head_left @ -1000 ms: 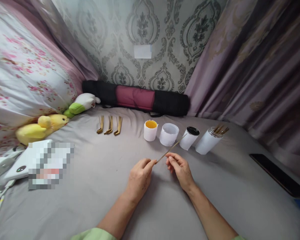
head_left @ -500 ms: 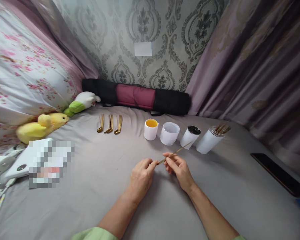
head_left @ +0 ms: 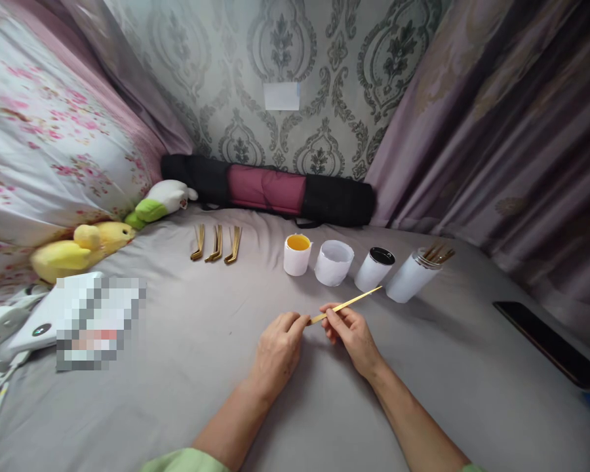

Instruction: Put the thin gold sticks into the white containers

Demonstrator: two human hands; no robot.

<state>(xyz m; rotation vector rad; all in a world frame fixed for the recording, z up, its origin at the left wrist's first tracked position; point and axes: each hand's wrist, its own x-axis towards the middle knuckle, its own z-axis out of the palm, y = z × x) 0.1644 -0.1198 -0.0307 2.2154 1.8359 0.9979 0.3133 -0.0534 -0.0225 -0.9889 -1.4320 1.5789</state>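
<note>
A thin gold strip (head_left: pixel 354 301) is held slantwise between my two hands, its tapering far end pointing up and right toward the white containers. My left hand (head_left: pixel 281 347) is closed, pinching the strip's lower end between thumb and fingertips. Just to the right, my right hand (head_left: pixel 350 333) grips it nearer the middle, thumb on top and fingers curled beneath. Beyond my hands stand a white cup with a yellow inside (head_left: pixel 296 260), a wider white cup (head_left: pixel 332 269), a white cup with a black inside (head_left: pixel 372 272) and a white jar (head_left: pixel 407 280) holding several gold-brown strips (head_left: pixel 438 253).
Three bent gold bundles (head_left: pixel 215 244) lie on the grey sheet (head_left: pixel 191 341) at back left. Plush toys (head_left: pixel 86 249) and a white device (head_left: pixel 54 321) with cables are at left. A long black-and-maroon bag (head_left: pixel 268 188) lines the wall; a dark phone (head_left: pixel 545 341) lies right.
The strip has turned in my fingers, so its broader, bright yellow face now shows, and its tip sits slightly lower and farther right. Both hands stay in nearly the same place.
</note>
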